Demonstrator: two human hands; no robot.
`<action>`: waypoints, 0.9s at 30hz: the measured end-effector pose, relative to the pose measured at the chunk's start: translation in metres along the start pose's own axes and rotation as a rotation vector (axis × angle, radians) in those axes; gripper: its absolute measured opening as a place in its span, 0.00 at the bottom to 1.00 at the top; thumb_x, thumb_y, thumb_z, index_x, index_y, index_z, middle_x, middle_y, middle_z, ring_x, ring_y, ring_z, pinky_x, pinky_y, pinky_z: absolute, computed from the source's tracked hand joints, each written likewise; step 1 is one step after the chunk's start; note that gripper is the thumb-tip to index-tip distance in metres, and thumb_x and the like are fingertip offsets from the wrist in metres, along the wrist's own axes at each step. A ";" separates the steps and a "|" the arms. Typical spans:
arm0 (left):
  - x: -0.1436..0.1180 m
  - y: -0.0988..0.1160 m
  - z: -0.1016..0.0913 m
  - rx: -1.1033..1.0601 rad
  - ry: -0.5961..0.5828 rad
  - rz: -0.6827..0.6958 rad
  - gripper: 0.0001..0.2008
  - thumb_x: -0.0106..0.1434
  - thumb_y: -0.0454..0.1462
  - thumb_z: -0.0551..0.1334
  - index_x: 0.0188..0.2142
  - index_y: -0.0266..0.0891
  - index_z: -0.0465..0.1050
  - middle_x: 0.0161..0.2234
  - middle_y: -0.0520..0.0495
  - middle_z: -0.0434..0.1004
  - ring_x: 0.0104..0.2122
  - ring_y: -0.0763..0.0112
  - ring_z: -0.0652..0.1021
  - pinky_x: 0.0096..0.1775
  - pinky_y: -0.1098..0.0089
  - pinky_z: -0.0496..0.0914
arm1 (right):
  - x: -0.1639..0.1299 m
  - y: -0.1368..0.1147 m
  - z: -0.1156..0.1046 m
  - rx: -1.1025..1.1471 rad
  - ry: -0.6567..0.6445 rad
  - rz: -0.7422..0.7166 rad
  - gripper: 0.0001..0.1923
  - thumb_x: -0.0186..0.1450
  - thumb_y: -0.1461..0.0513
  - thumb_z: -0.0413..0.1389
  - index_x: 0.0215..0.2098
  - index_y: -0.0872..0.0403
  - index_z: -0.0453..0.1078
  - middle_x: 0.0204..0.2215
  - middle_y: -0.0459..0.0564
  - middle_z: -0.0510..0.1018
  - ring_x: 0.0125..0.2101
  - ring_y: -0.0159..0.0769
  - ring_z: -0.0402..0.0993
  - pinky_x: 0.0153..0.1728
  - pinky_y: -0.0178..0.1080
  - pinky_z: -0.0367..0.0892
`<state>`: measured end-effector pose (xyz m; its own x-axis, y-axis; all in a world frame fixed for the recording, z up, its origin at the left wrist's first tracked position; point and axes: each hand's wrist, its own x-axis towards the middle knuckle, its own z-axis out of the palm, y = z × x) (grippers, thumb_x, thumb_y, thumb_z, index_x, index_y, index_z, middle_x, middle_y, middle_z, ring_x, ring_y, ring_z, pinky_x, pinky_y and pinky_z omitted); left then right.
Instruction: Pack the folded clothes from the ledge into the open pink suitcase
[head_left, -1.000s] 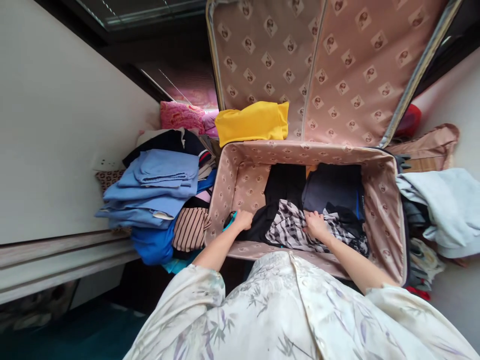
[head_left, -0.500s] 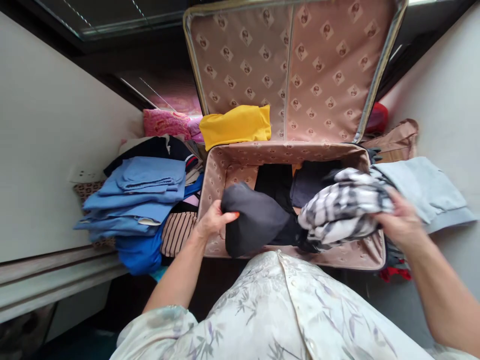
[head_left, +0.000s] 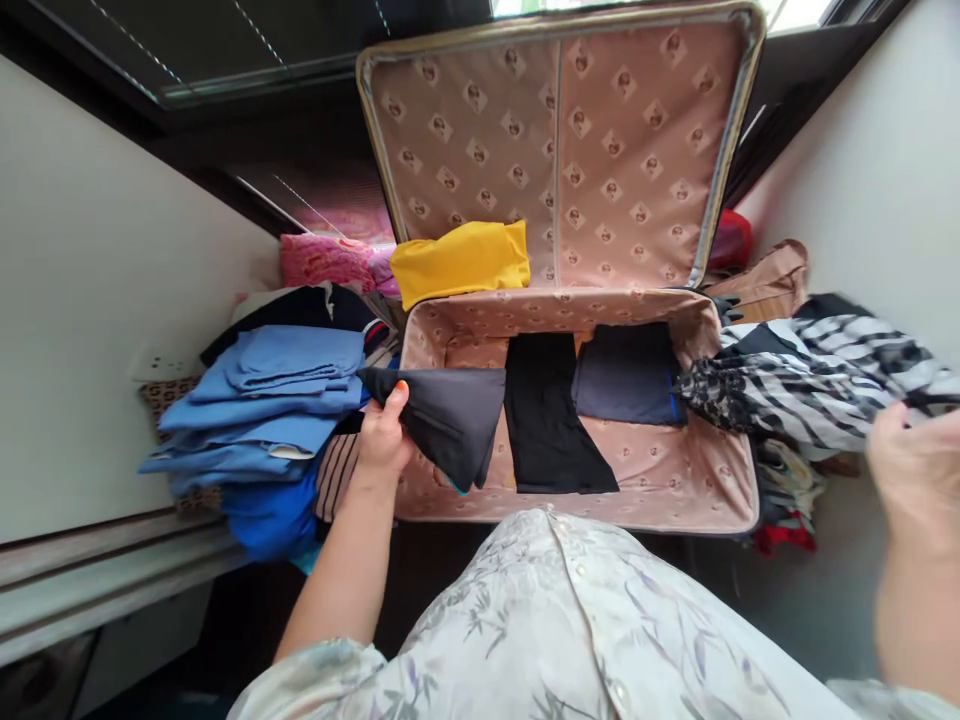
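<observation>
The open suitcase (head_left: 720, 470) (pink lining) holds 2 dark folded garments (head_left: 551, 415).

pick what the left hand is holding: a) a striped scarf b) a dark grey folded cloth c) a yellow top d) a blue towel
b: the left hand grips a dark grey folded cloth over the near left corner of the open suitcase.
</observation>
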<state>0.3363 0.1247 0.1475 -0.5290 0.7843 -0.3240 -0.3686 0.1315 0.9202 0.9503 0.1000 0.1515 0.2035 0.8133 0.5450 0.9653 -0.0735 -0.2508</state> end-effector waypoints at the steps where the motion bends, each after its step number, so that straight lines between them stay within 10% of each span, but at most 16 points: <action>1: -0.003 -0.007 -0.001 -0.013 0.041 -0.048 0.16 0.52 0.42 0.77 0.37 0.40 0.80 0.35 0.48 0.86 0.43 0.61 0.86 0.55 0.60 0.78 | -0.011 -0.024 0.010 -0.048 0.014 0.080 0.38 0.73 0.49 0.46 0.78 0.44 0.40 0.72 0.67 0.54 0.69 0.75 0.48 0.58 0.79 0.44; 6: -0.030 -0.046 -0.002 -0.035 0.207 -0.417 0.04 0.63 0.32 0.69 0.39 0.36 0.80 0.35 0.45 0.87 0.40 0.64 0.86 0.53 0.62 0.79 | -0.070 -0.145 0.115 0.102 -0.871 -0.028 0.35 0.67 0.55 0.56 0.69 0.56 0.59 0.60 0.73 0.69 0.58 0.67 0.66 0.57 0.65 0.61; 10: -0.055 -0.068 -0.007 -0.039 0.199 -0.593 0.06 0.64 0.30 0.69 0.41 0.34 0.80 0.39 0.40 0.87 0.43 0.59 0.87 0.52 0.59 0.80 | -0.111 -0.178 0.196 0.110 -0.993 -0.033 0.31 0.63 0.62 0.57 0.65 0.53 0.65 0.63 0.72 0.68 0.60 0.64 0.65 0.55 0.63 0.63; 14: -0.070 -0.068 -0.021 -0.035 0.181 -0.627 0.06 0.66 0.30 0.68 0.43 0.33 0.80 0.40 0.38 0.87 0.44 0.56 0.86 0.52 0.57 0.81 | -0.117 -0.161 0.231 0.081 -0.984 -0.079 0.24 0.66 0.69 0.48 0.59 0.57 0.69 0.59 0.73 0.72 0.59 0.56 0.66 0.56 0.60 0.62; 20: -0.073 -0.063 -0.033 -0.023 0.178 -0.609 0.09 0.64 0.30 0.69 0.45 0.33 0.80 0.41 0.37 0.87 0.45 0.54 0.86 0.52 0.55 0.80 | -0.050 -0.158 0.233 0.204 -0.985 -0.065 0.15 0.67 0.66 0.48 0.46 0.55 0.74 0.34 0.56 0.79 0.35 0.41 0.74 0.42 0.40 0.68; 27: -0.096 -0.085 0.008 -0.062 -0.092 -0.706 0.09 0.64 0.37 0.72 0.43 0.38 0.81 0.40 0.39 0.87 0.53 0.55 0.83 0.56 0.59 0.77 | -0.088 -0.294 0.138 0.853 -0.933 -0.391 0.09 0.64 0.66 0.52 0.39 0.51 0.72 0.34 0.50 0.77 0.35 0.37 0.71 0.39 0.37 0.69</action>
<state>0.4242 0.0429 0.1018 -0.0825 0.5728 -0.8155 -0.6438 0.5940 0.4823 0.6256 0.1291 0.0670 -0.5824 0.8123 0.0309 0.4587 0.3598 -0.8125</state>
